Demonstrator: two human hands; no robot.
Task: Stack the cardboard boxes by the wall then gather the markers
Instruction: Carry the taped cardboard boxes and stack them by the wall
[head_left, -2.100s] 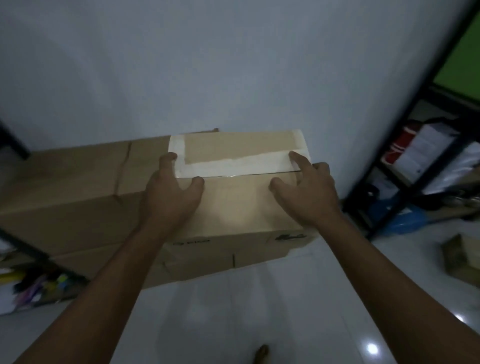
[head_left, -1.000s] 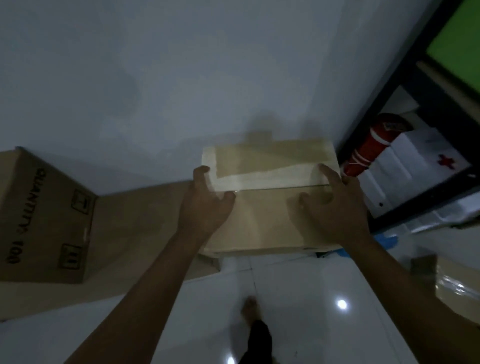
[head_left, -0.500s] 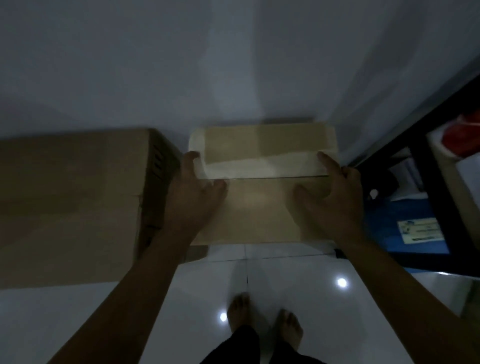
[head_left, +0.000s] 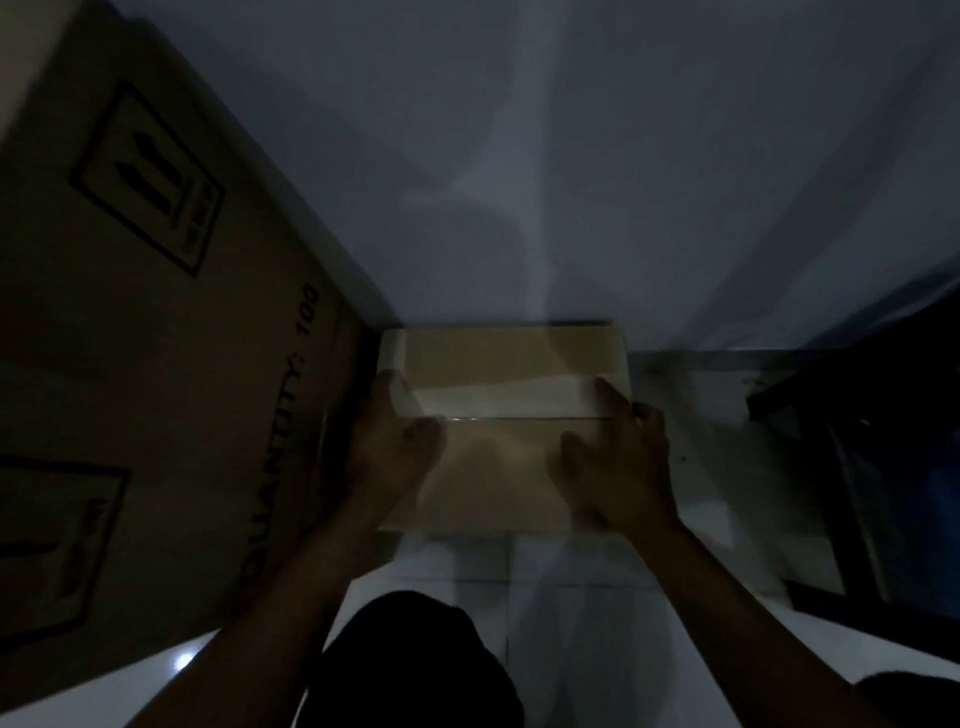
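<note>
Small box (head_left: 506, 364): against wall (head_left: 519, 156), beside large box (head_left: 156, 364); left hand (head_left: 392, 452) and right hand (head_left: 618, 462) grip its ends.

— Where do we have the small taped cardboard box (head_left: 511, 395)?
— Against the wall (head_left: 519, 156), on the floor (head_left: 727, 441).
— And beside us?
— The large printed cardboard box (head_left: 156, 364) just left; the dark metal shelf (head_left: 857, 467) right.

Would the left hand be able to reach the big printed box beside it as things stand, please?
Probably yes: the left hand sits at the small box's left end, right beside the large printed box, with nothing between them. It grips the small box now, though, so it would have to let go first.
</note>
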